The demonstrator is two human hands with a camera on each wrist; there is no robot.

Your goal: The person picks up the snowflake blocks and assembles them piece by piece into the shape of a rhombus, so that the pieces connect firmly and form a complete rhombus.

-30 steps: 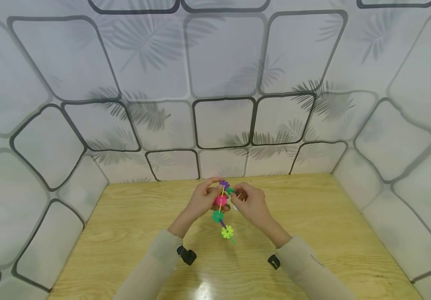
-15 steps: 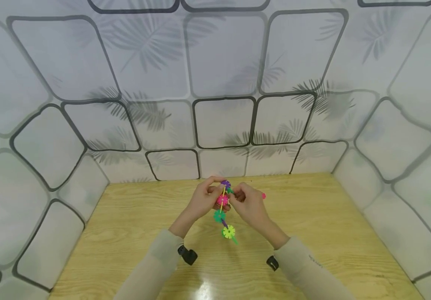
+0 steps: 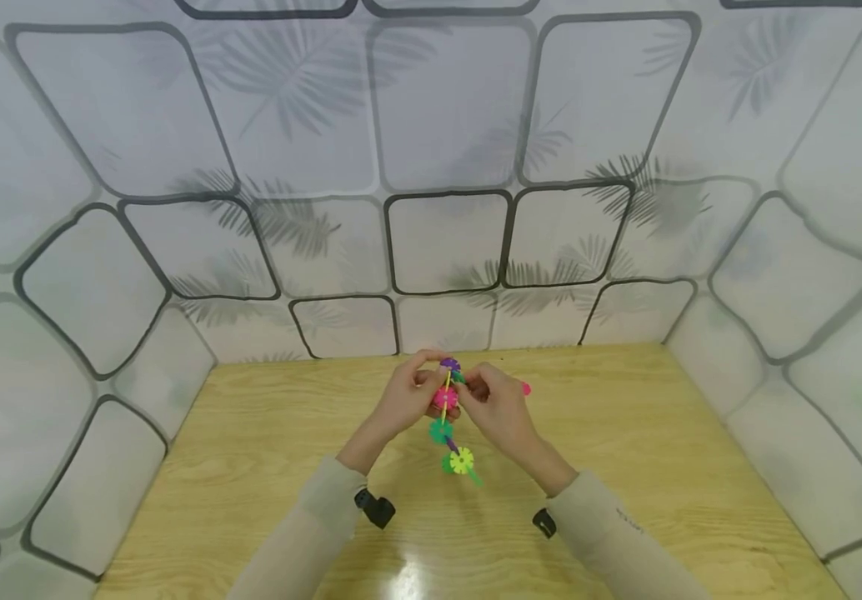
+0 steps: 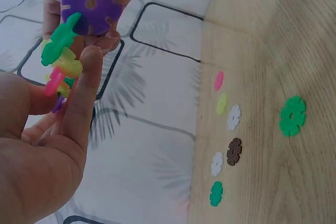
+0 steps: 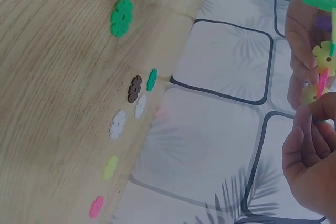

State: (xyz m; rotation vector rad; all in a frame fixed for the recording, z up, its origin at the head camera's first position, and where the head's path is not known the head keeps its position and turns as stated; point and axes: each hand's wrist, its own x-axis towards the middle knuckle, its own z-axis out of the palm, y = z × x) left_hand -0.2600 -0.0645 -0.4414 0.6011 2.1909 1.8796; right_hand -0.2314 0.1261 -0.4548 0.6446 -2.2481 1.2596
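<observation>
A chain of interlocking plastic snowflake discs hangs between the two hands. It includes a purple disc (image 3: pixel 449 364) at the top, a pink disc (image 3: pixel 446 399), a teal disc (image 3: pixel 442 431) and a yellow disc (image 3: pixel 462 460) lower down. My left hand (image 3: pixel 404 395) holds the upper part of the chain between thumb and fingers. Close beside it, my right hand (image 3: pixel 498 402) pinches a green disc (image 3: pixel 458 377) at the purple one, its fingertips hiding part of it. In the left wrist view the purple disc (image 4: pixel 92 4) shows its notched rim large.
Loose discs lie on the wooden table (image 3: pixel 288 500): a green disc (image 5: pixel 122 17), a brown disc (image 5: pixel 134 89), a white disc (image 5: pixel 117 124), a yellow disc (image 5: pixel 109 167), a pink disc (image 5: pixel 96 206) and others. A patterned wall (image 3: pixel 446 242) stands behind.
The right hand's fingertips have come closer to the purple disc with the green disc. The chain's lower end has swung slightly right; a pink disc now shows beyond the right hand.
</observation>
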